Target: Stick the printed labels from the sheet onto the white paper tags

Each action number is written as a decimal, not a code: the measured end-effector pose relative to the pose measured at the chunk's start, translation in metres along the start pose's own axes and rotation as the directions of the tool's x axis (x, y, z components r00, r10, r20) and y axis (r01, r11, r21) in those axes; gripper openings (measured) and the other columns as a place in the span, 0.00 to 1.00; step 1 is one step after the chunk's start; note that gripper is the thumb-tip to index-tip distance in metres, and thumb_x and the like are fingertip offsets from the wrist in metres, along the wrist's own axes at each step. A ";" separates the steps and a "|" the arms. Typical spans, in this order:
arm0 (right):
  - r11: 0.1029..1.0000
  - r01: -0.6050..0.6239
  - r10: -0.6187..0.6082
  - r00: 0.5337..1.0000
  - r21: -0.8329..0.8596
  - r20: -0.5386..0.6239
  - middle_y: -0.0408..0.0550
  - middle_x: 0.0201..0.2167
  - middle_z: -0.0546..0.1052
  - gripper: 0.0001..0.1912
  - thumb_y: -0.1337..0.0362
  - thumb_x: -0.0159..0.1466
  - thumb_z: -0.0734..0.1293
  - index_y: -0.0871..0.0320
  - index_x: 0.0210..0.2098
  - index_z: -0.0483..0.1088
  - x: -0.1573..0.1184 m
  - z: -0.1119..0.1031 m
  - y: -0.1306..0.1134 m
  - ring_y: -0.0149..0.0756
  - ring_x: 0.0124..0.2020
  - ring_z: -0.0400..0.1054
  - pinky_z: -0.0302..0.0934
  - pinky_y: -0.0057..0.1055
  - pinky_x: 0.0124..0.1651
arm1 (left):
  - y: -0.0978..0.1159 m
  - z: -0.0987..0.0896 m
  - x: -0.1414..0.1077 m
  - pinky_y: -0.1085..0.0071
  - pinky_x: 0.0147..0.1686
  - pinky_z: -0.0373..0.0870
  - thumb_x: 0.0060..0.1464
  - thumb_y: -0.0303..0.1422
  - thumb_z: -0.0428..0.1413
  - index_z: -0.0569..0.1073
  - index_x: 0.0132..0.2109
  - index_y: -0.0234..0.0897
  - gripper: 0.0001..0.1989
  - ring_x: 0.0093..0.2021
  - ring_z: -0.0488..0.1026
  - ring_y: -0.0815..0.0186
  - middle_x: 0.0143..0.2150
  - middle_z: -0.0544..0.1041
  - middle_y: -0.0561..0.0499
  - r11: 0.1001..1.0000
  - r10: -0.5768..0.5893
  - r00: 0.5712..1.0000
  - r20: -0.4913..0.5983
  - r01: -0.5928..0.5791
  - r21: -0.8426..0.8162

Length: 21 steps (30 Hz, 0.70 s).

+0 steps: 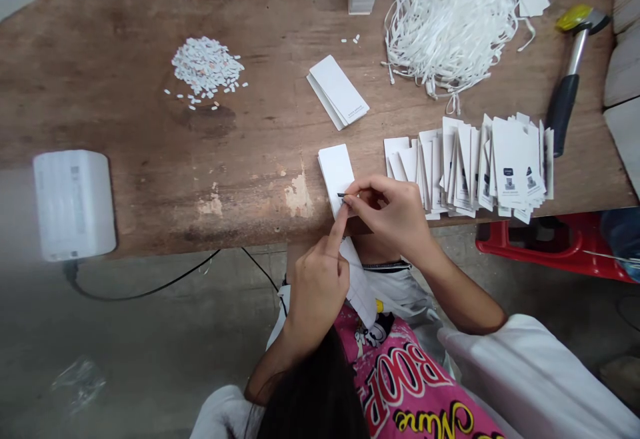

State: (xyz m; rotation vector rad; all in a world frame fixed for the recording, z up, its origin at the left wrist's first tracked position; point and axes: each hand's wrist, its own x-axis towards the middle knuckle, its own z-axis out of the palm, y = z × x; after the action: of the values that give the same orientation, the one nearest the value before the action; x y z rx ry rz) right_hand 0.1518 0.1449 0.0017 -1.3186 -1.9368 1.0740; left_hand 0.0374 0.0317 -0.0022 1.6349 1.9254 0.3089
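My right hand (393, 211) is closed in a pinch, thumb and forefinger on a small dark label (342, 195). That label is over the lower part of a small stack of white cards (336, 167) at the table's front edge. My left hand (320, 282) has its forefinger stretched to the label, touching near the right fingertips. Its other fingers are curled, and what they hold, if anything, is hidden. Beside it, a white paper strip (361, 289) hangs below the table edge. To the right stands a row of printed white tags (465, 165), leaning on one another.
A pair of white cards (339, 91) lies ahead. Farther off are a heap of white strings (453, 25) and a pile of tiny white pieces (206, 69). A hammer (565, 99) lies right, a white device (75, 205) left. A red stool (555, 252) stands below.
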 end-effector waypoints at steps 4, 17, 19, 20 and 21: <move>0.998 0.042 -0.041 0.999 -0.038 0.025 0.38 0.22 0.73 0.04 0.73 0.59 0.69 0.58 0.31 0.74 0.001 -0.003 -0.002 0.26 0.24 0.65 0.60 0.25 0.30 | 0.002 -0.001 -0.002 0.70 0.32 0.69 0.55 0.22 0.48 0.48 0.69 0.49 0.37 0.31 0.75 0.64 0.34 0.77 0.54 0.997 -0.013 1.000 0.003 0.013 0.079; 0.738 0.453 -0.386 0.891 -0.500 0.238 0.55 0.58 0.69 0.20 0.68 0.67 0.60 0.57 0.58 0.64 -0.025 -0.010 0.012 0.44 0.47 0.64 0.62 0.41 0.46 | -0.003 0.001 -0.003 0.70 0.34 0.69 0.55 0.22 0.48 0.45 0.69 0.48 0.39 0.33 0.75 0.65 0.37 0.78 0.53 0.996 -0.028 0.999 0.017 0.030 -0.080; 0.665 0.493 -0.390 0.870 -0.561 0.303 0.54 0.59 0.69 0.21 0.66 0.67 0.61 0.59 0.59 0.62 -0.028 -0.006 0.016 0.46 0.50 0.62 0.59 0.41 0.45 | -0.008 0.003 -0.008 0.70 0.36 0.70 0.57 0.23 0.48 0.41 0.69 0.45 0.38 0.36 0.76 0.66 0.39 0.78 0.53 0.967 -0.039 0.999 0.006 0.039 -0.251; 0.634 0.505 -0.397 0.862 -0.585 0.315 0.52 0.59 0.69 0.21 0.66 0.68 0.61 0.59 0.60 0.62 -0.029 -0.005 0.017 0.46 0.51 0.62 0.58 0.41 0.44 | -0.011 0.005 -0.011 0.70 0.37 0.70 0.57 0.23 0.48 0.39 0.68 0.43 0.37 0.36 0.76 0.66 0.39 0.78 0.53 0.942 -0.048 0.999 -0.006 0.043 -0.334; 0.607 0.519 -0.414 0.853 -0.601 0.318 0.51 0.58 0.70 0.21 0.66 0.68 0.61 0.60 0.60 0.62 -0.030 -0.005 0.018 0.45 0.51 0.61 0.57 0.40 0.44 | -0.013 0.006 -0.014 0.70 0.38 0.71 0.57 0.24 0.48 0.39 0.68 0.41 0.37 0.37 0.76 0.67 0.39 0.77 0.52 0.915 -0.061 0.998 -0.022 0.047 -0.400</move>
State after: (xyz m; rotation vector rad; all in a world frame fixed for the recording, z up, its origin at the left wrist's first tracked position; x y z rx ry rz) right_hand 0.1755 0.1225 -0.0114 -0.9355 -2.7302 0.1823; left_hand 0.0307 0.0142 -0.0099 1.3100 1.7831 0.6652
